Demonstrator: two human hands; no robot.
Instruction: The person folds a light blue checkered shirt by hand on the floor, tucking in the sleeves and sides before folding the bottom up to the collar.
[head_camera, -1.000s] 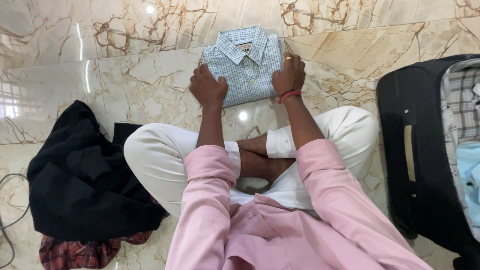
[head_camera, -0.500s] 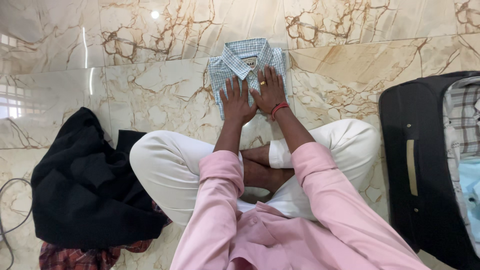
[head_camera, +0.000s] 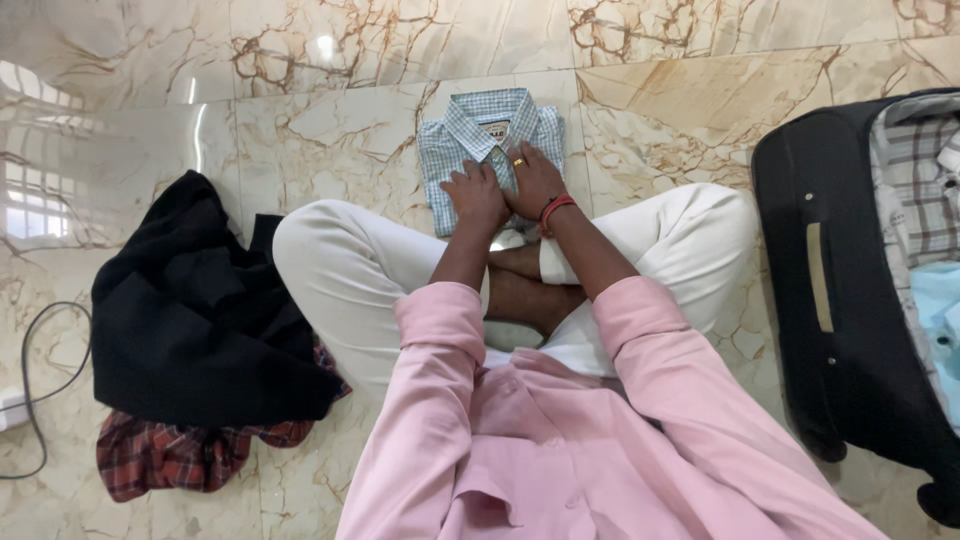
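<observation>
A folded blue-and-white checked shirt (head_camera: 448, 150) lies collar-up on the marble floor in front of my crossed legs in white trousers. My left hand (head_camera: 476, 196) rests on its lower middle, fingers bent and pressing down on the cloth. Right beside it, my right hand (head_camera: 533, 180), with a ring and a red wristband, also lies on the shirt's front, fingers together. The two hands touch each other. Neither hand lifts the shirt.
A heap of black cloth (head_camera: 195, 315) lies on the left, over a red checked garment (head_camera: 170, 455). A grey cable (head_camera: 40, 395) runs at the far left. An open black suitcase (head_camera: 840, 290) with folded shirts (head_camera: 920, 180) inside stands on the right.
My hands came from the shirt's two sides onto its front, first flat with spread fingers, now drawn lower and curled close together. The view has shifted slightly.
</observation>
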